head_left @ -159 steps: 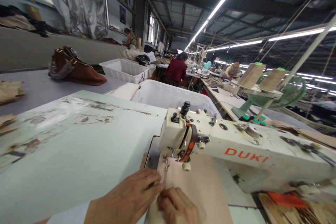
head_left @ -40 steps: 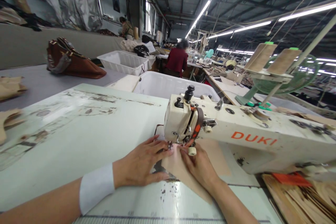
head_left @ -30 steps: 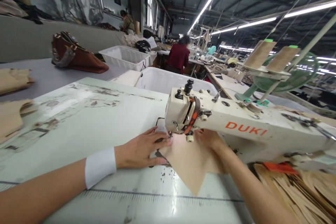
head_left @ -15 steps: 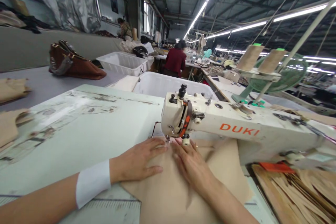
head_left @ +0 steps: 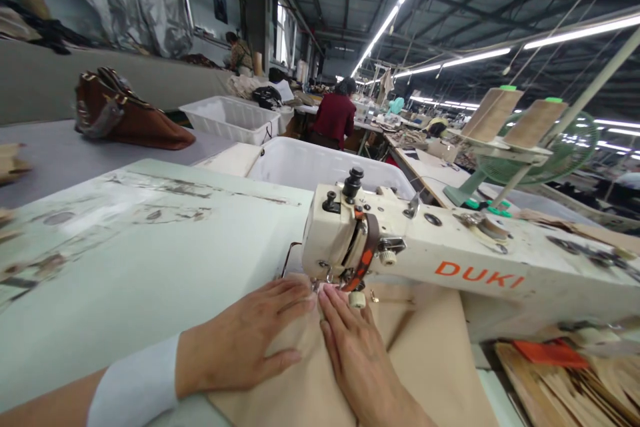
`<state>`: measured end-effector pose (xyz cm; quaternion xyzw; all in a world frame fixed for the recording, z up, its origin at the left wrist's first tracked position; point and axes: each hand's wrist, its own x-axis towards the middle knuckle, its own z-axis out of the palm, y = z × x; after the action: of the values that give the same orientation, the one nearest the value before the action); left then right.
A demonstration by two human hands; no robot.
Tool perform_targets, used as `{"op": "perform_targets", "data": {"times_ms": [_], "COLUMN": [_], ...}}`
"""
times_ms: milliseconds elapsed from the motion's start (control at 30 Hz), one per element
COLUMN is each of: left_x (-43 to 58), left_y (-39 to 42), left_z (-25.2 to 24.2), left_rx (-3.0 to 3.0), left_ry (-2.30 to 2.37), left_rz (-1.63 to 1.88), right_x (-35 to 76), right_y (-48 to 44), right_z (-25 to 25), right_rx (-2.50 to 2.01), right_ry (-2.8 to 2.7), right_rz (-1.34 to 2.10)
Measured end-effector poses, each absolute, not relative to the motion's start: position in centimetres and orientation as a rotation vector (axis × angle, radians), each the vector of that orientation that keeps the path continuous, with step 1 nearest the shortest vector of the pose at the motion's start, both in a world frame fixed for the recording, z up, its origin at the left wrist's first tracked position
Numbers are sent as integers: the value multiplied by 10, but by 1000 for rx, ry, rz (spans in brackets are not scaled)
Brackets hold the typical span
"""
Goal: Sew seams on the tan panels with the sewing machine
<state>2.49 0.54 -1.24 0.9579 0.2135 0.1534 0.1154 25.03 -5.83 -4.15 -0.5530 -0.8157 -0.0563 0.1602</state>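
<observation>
A beige piece of fabric or leather (head_left: pixel 430 353) lies beneath the needle area of a white sewing machine (head_left: pixel 400 247) marked DUKI. My left hand (head_left: pixel 245 333), with a white band at its wrist, rests on the material left of the presser foot, fingers stretched forward and thumb apart. On the right, my right hand (head_left: pixel 357 347) lies flat on the same material, its fingertips close to the foot. A small metal fitting (head_left: pixel 374 296) shows on the material past that hand. The needle itself is mostly hidden.
Behind the machine stands a white plastic bin (head_left: pixel 285 163). A brown handbag (head_left: pixel 130 110) lies on the grey table at left. Thread cones (head_left: pixel 493 113) and a green fan (head_left: pixel 560 147) are at right, above stacked beige strips (head_left: pixel 560 380). A person in dark red (head_left: pixel 333 117) is farther back.
The view has shifted closer, so the machine looks larger and lower. Both hands stay on the beige material beside the foot; the material appears slightly shifted under them.
</observation>
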Motion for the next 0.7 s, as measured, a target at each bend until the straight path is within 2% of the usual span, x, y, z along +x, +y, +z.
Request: {"op": "perform_targets", "data": {"times_ms": [700], "left_x": [29], "left_y": [17], "left_z": [-6], "left_rx": [2749], "left_ry": [627], "left_rz": [462], "right_x": [246], "right_y": [-51], "right_z": [-44], "right_rx": [-1691], "right_ry": [-2353], "right_rz": [-166]}}
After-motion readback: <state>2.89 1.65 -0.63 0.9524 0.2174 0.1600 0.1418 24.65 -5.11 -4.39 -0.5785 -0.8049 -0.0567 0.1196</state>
